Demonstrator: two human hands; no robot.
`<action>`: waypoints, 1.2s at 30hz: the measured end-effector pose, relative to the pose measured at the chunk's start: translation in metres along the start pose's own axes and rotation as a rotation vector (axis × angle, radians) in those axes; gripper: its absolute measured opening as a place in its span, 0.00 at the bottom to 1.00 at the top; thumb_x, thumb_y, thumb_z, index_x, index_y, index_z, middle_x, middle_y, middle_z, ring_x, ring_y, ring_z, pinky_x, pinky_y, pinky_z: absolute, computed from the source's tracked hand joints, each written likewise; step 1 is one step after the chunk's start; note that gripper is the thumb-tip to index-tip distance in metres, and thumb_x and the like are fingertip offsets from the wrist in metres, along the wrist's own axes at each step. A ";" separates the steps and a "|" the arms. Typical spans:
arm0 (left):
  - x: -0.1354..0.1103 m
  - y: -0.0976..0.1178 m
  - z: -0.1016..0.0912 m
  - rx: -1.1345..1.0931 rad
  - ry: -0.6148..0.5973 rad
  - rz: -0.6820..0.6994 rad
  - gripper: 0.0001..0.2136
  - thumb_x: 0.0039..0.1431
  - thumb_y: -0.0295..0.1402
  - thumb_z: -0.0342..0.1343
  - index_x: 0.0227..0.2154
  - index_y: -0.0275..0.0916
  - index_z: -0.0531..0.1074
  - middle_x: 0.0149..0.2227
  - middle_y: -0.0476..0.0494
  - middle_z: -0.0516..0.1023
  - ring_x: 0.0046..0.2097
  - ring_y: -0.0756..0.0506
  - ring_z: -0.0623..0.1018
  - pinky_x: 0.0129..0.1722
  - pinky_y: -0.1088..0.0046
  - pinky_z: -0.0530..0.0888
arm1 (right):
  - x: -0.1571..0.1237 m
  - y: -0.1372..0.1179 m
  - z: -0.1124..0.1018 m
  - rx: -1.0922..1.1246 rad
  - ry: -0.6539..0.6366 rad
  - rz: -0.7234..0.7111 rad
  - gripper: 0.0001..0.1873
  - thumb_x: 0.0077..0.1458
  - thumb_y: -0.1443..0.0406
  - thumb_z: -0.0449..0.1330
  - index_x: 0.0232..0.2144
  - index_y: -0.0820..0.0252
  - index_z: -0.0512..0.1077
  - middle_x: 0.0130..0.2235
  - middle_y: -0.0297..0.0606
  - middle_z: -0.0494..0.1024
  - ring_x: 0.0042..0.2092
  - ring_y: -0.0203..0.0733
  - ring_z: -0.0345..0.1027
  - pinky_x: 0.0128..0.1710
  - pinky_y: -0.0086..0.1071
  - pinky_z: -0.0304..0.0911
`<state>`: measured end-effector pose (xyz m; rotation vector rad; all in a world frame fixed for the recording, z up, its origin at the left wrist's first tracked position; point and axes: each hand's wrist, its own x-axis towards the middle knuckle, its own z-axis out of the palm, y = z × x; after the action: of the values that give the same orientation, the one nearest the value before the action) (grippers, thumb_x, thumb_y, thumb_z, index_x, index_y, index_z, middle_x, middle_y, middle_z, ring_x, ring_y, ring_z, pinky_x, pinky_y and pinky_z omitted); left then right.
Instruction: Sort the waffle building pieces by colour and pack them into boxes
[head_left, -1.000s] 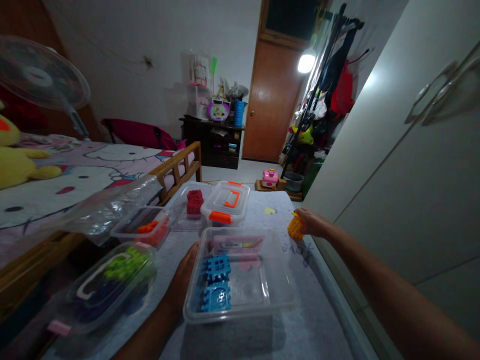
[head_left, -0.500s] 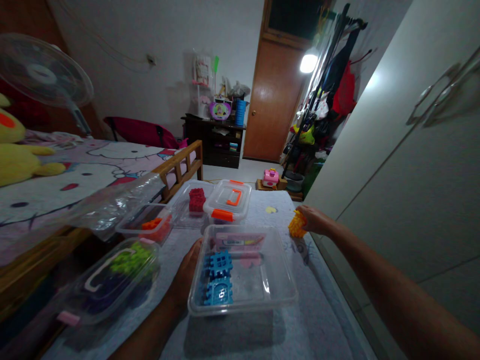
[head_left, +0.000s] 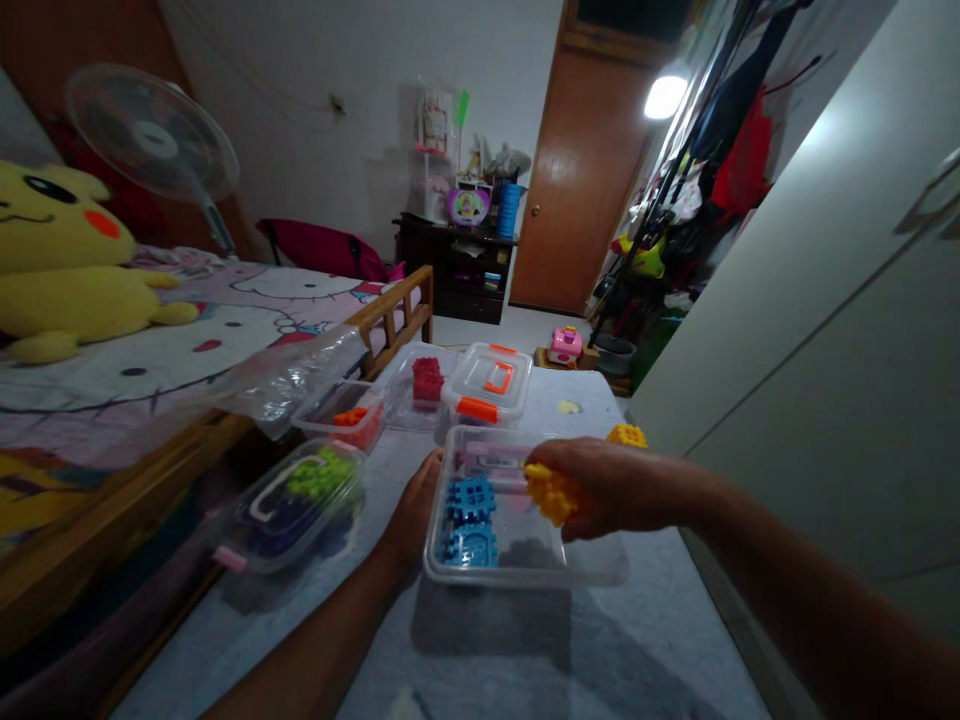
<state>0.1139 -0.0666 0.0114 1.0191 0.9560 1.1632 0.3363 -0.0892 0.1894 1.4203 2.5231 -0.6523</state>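
Observation:
A clear plastic box point(head_left: 592, 570) sits in front of me on the grey table, with blue toy blocks point(head_left: 469, 520) in its left part. My left hand point(head_left: 412, 510) rests against the box's left wall, fingers wrapped on its side. My right hand point(head_left: 607, 485) hovers over the box, closed on a yellow toy block point(head_left: 551, 492). Another yellow block point(head_left: 626, 435) lies on the table just beyond the box, at its far right corner.
More clear boxes stand to the left and behind: one with green and purple blocks point(head_left: 300, 495), one with orange blocks point(head_left: 345, 415), one with red blocks point(head_left: 426, 380), one lidded with an orange handle point(head_left: 491, 385). A bed with a yellow plush point(head_left: 67, 260) lies left; a white wardrobe point(head_left: 825, 300) stands right.
My right hand has carried a yellow block from the table's right edge leftward to over the clear box. The camera view shifted right and down. My left hand stayed on the box.

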 end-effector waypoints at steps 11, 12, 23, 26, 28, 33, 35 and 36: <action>-0.003 0.014 0.000 0.069 -0.062 0.067 0.18 0.60 0.49 0.50 0.40 0.39 0.72 0.34 0.46 0.78 0.36 0.42 0.76 0.39 0.66 0.73 | 0.079 -0.001 0.078 -0.261 -0.422 0.066 0.25 0.41 0.64 0.69 0.44 0.67 0.75 0.46 0.50 0.80 0.44 0.51 0.75 0.38 0.32 0.66; -0.002 0.013 -0.001 0.062 -0.060 0.072 0.18 0.59 0.49 0.50 0.40 0.39 0.72 0.34 0.46 0.78 0.36 0.42 0.76 0.39 0.66 0.73 | 0.080 -0.001 0.082 -0.272 -0.409 0.047 0.25 0.42 0.64 0.68 0.45 0.68 0.75 0.46 0.51 0.79 0.45 0.51 0.75 0.38 0.32 0.67; -0.005 0.014 0.001 0.061 -0.053 0.056 0.20 0.59 0.49 0.50 0.44 0.39 0.72 0.34 0.45 0.78 0.37 0.42 0.76 0.40 0.66 0.72 | 0.073 -0.006 0.078 -0.319 -0.422 -0.032 0.25 0.47 0.67 0.63 0.49 0.71 0.72 0.47 0.55 0.78 0.47 0.52 0.74 0.38 0.34 0.67; -0.005 0.014 0.001 0.080 -0.050 0.060 0.19 0.59 0.48 0.51 0.43 0.39 0.72 0.34 0.45 0.78 0.38 0.42 0.76 0.39 0.67 0.72 | 0.067 -0.007 0.068 -0.252 -0.433 0.020 0.25 0.48 0.64 0.64 0.50 0.67 0.72 0.47 0.52 0.78 0.45 0.51 0.74 0.36 0.33 0.66; -0.003 0.012 0.000 0.080 -0.046 0.059 0.19 0.59 0.49 0.51 0.42 0.38 0.72 0.35 0.45 0.78 0.37 0.42 0.76 0.40 0.67 0.72 | 0.063 -0.009 0.062 -0.210 -0.444 0.058 0.25 0.49 0.62 0.63 0.50 0.66 0.72 0.47 0.51 0.79 0.44 0.50 0.75 0.34 0.32 0.64; 0.002 0.000 -0.004 0.040 -0.058 0.007 0.21 0.60 0.51 0.50 0.45 0.39 0.71 0.34 0.46 0.79 0.35 0.43 0.77 0.41 0.66 0.73 | 0.060 -0.008 0.061 -0.184 -0.464 0.049 0.21 0.54 0.62 0.58 0.48 0.67 0.73 0.45 0.52 0.80 0.41 0.50 0.75 0.29 0.31 0.61; 0.002 -0.002 -0.004 0.032 -0.046 -0.021 0.21 0.59 0.52 0.51 0.44 0.39 0.71 0.32 0.46 0.79 0.34 0.43 0.77 0.40 0.65 0.73 | 0.062 -0.006 0.066 -0.169 -0.467 0.028 0.21 0.54 0.62 0.58 0.48 0.67 0.73 0.45 0.52 0.80 0.41 0.50 0.76 0.29 0.31 0.61; 0.002 -0.001 -0.003 0.028 -0.039 -0.028 0.22 0.58 0.52 0.52 0.44 0.39 0.72 0.32 0.46 0.79 0.35 0.43 0.77 0.40 0.65 0.74 | 0.062 -0.006 0.068 -0.162 -0.469 0.026 0.21 0.54 0.62 0.57 0.48 0.67 0.73 0.45 0.52 0.80 0.41 0.50 0.76 0.30 0.32 0.62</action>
<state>0.1111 -0.0644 0.0095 1.0437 0.9551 1.1054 0.2943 -0.0747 0.1083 1.0898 2.1333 -0.6663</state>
